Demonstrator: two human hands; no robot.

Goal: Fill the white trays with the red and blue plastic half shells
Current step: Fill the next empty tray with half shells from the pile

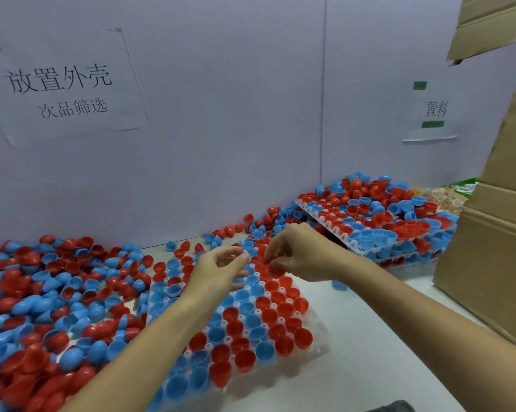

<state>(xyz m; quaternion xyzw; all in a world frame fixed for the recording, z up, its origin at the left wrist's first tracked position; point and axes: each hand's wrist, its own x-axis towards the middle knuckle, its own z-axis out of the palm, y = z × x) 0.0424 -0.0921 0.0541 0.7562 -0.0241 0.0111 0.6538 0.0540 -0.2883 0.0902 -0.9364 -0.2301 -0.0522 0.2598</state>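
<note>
Lying on the white table (369,337), a white tray (320,337) is seen almost filled with red and blue half shells set open side up in its pockets. Both hands are held over its far end. A red shell (273,267) is pinched between the fingers of the right hand (301,254), just above the tray's far rows. The left hand (218,267) is held beside it with the fingers loosely curled; whether anything is gripped in it cannot be told. A loose heap of shells (48,298) is spread on the table to the left of the tray. A stack of filled trays (384,230) with more shells piled on top is placed at the right rear, next to a cardboard box (494,248). Two paper signs (69,87) are fixed to the wall behind.
</note>
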